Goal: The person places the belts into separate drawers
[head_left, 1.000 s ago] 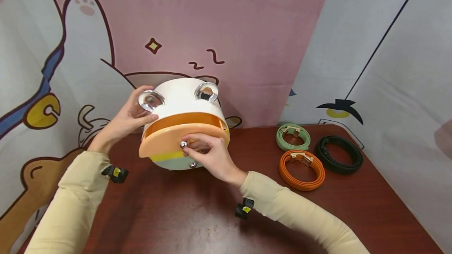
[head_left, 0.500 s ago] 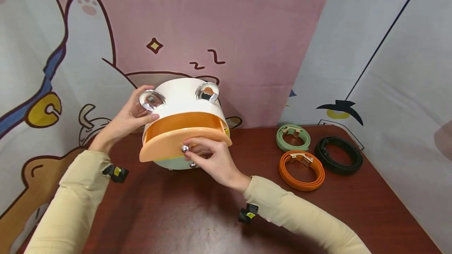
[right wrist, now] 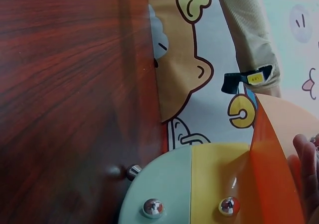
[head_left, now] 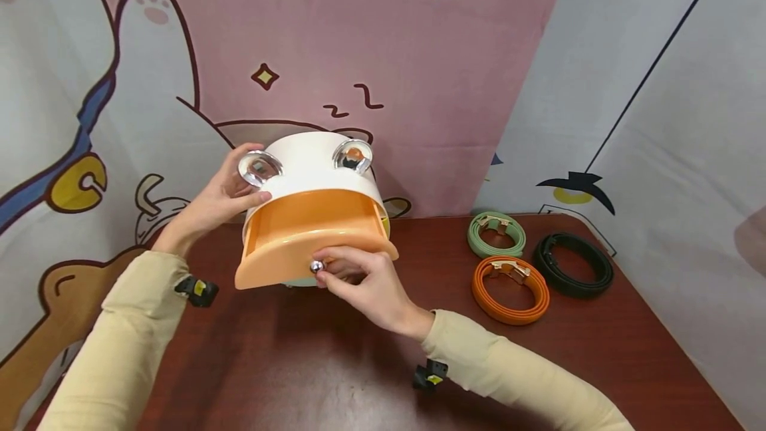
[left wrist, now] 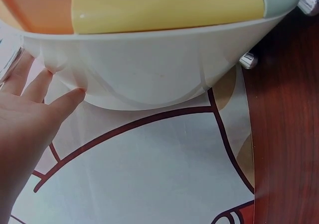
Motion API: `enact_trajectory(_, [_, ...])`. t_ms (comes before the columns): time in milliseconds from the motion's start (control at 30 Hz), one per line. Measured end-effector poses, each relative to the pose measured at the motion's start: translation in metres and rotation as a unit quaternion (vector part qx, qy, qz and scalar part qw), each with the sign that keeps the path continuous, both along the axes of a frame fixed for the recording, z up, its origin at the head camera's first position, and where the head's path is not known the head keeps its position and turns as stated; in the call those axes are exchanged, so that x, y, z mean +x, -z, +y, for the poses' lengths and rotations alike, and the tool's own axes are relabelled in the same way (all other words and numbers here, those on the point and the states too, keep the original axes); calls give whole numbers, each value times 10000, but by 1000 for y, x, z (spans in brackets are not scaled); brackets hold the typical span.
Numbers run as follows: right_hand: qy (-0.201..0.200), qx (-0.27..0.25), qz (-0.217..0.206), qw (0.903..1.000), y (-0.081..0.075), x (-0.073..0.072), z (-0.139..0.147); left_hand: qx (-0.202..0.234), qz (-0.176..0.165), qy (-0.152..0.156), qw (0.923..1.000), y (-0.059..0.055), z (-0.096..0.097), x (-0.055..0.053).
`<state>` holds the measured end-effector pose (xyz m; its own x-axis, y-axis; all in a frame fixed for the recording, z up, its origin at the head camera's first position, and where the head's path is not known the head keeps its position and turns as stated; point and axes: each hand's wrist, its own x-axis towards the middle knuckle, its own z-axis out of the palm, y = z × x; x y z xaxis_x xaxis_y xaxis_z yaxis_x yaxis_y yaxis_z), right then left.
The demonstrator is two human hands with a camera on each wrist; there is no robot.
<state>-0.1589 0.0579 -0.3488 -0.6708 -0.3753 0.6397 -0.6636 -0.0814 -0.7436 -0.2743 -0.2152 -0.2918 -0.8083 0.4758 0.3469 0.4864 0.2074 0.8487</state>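
Note:
A white cabinet (head_left: 306,153) with two silver eye-like rings on top stands at the back of the table. Its orange drawer (head_left: 275,261) is pulled out, and the inside that shows is bare orange. My right hand (head_left: 374,288) pinches the drawer's silver knob (head_left: 317,266) between thumb and fingers. At the cabinet's upper left, my left hand (head_left: 218,201) holds the body, thumb on the front edge and fingers around the side by the left ring. In the right wrist view, a yellow drawer (right wrist: 214,179) and a green drawer (right wrist: 169,184) sit closed.
Three coiled belts lie on the right of the brown table (head_left: 359,378): a green belt (head_left: 473,237), an orange belt (head_left: 481,294) and a black belt (head_left: 598,281). A printed cloth (head_left: 431,52) hangs close behind the cabinet.
My right hand has moved toward me and slightly down, drawing the orange drawer further out. More of its inside shows. The left hand stays in place on the cabinet.

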Motion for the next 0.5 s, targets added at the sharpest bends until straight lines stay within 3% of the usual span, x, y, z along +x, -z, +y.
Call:
enact_trajectory(367, [-93,74,287,9995,-14,20,4,-5,-11,-18,10000,0,0,0])
enact_trajectory(500, [-113,117,367,9992,-11,23,5,-3,24,3,10000,1,-1,0])
